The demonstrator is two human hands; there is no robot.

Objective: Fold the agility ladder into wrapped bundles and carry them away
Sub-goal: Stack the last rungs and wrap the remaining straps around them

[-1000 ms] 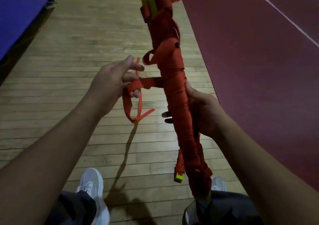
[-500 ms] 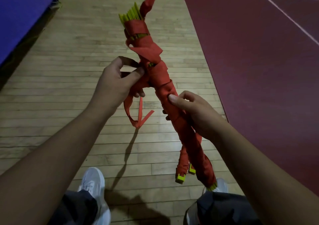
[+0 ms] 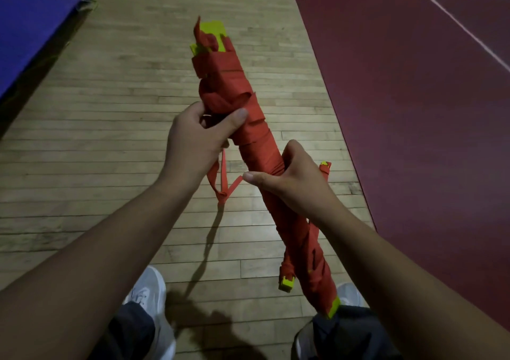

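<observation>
The agility ladder bundle (image 3: 256, 144) is a long stick of yellow-green rungs wound in red strap, held slanting over the wooden floor with its far end pointing away from me. My left hand (image 3: 197, 141) grips the bundle's upper middle, thumb pressed on the red wrap. My right hand (image 3: 292, 183) clasps the bundle lower down from the right. A loose red strap tail (image 3: 222, 180) hangs in a loop below my left hand. A short strap with a yellow clip (image 3: 287, 283) dangles near the lower end.
Wooden floorboards (image 3: 110, 139) run under me. A dark red court surface (image 3: 414, 111) with white lines lies to the right. A blue mat (image 3: 30, 14) sits at the far left. My white shoes (image 3: 149, 293) show at the bottom.
The bundle has turned and tilted, its top swinging from upright toward the left and back. My left hand moved from the loose strap onto the bundle. My right hand shifted its grip.
</observation>
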